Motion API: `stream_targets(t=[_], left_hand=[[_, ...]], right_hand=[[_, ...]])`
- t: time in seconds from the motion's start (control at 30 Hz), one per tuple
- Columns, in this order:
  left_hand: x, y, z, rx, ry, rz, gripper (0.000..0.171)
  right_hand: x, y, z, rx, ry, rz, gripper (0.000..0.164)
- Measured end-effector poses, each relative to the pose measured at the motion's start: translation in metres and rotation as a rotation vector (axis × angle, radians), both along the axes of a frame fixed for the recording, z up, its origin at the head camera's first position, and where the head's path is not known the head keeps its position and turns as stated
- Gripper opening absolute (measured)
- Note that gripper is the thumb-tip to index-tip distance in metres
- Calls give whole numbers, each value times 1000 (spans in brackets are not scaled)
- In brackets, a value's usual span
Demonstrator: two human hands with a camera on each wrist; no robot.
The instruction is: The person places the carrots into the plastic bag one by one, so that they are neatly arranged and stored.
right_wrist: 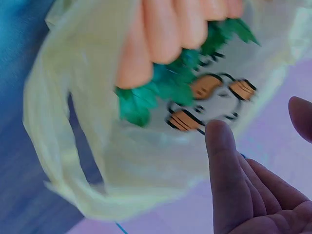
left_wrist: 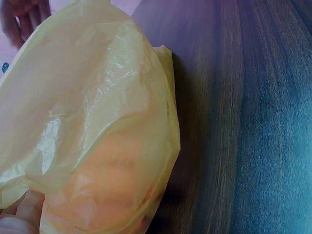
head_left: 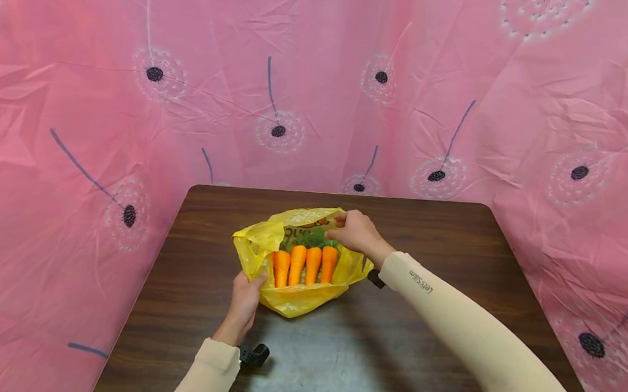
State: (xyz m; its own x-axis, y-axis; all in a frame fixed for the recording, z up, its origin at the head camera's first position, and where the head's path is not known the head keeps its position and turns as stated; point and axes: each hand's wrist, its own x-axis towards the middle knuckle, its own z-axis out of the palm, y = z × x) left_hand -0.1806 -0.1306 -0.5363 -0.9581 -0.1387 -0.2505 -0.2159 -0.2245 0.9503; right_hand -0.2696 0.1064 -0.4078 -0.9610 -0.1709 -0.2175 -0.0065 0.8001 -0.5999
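A yellow plastic bag lies with its mouth spread wide above the middle of the table. Inside are several orange carrots side by side, their green leaves toward the far side. My left hand grips the bag's near left edge; in the left wrist view its fingers hold the thin plastic. At the far right rim is my right hand, thumb and fingers apart. The right wrist view shows nothing pinched between them. A printed cartoon marks the bag's inner wall. Carrots show faintly through the plastic in the left wrist view.
The dark wood-grain table has a shiny, paler area near its front. A pink sheet with dandelion prints hangs behind the table and at both sides. A bag handle loop hangs loose in the right wrist view.
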Motion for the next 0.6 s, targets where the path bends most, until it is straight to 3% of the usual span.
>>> stream_targets(t=[0.23,0.37,0.47,0.6], left_hand=[[-4,-8,7,-89,15,56,44],[-4,-16,12,-132,109,89,53],[-6,-23,18,-123,216,92,64],[-11,-37,34,-196,309,117,69]], right_hand=[[7,11,26,-149,96,21,55],[16,17,32,-207,187,87,53],[21,23,33,-184,285,151,54],[26,33,33,-24,452,200,58]])
